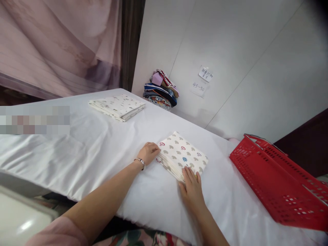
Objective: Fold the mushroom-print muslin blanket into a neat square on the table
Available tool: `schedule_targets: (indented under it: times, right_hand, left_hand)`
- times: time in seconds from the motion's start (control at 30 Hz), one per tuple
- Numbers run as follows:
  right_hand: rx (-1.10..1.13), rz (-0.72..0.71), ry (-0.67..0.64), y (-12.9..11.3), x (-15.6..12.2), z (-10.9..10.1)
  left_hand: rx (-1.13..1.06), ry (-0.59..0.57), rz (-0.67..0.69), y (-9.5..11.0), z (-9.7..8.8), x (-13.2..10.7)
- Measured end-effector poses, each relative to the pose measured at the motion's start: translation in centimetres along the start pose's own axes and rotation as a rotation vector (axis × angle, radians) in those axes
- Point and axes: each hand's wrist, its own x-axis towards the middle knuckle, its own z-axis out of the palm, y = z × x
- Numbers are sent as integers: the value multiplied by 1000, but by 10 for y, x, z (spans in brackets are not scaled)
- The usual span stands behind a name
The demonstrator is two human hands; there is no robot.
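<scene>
A folded cloth (176, 150), white with grey, red and blue mushroom shapes, lies in several layers on the white-covered table (84, 150). My left hand (148, 153), with a bracelet at the wrist, is closed at the cloth's left corner, its fingertips pinching the layered edge. On the near right corner rests my right hand (191, 189); its fingers stretch out over the top and the thumb stands apart by the folded side. Farther back on the left is another folded cloth (119, 106), white with small dark prints, touched by neither hand.
A red plastic basket (279, 188) with metal handles stands on the right of the table. Behind the far edge, a pile of folded fabrics (161, 89) sits against the white wall (230, 44). Paper notes (202, 82) hang there. A pink curtain (64, 44) covers the left.
</scene>
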Motion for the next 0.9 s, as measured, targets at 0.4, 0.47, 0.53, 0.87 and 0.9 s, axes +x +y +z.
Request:
schedule_targets:
  times: [0.4, 0.47, 0.53, 0.87, 0.9]
  right_hand:
    - [99, -105, -105, -39, 44, -11]
    - [110, -122, -124, -41, 49, -8]
    - [117, -135, -137, -39, 49, -6]
    - [113, -170, -98, -45, 63, -6]
    - [114, -174, -88, -48, 66, -4]
  left_hand:
    - [14, 9, 27, -4, 2, 2]
    - [18, 13, 34, -5, 3, 2]
    - [23, 11, 40, -5, 3, 1]
    - [33, 8, -11, 0, 2, 4]
    - [32, 9, -13, 0, 2, 4]
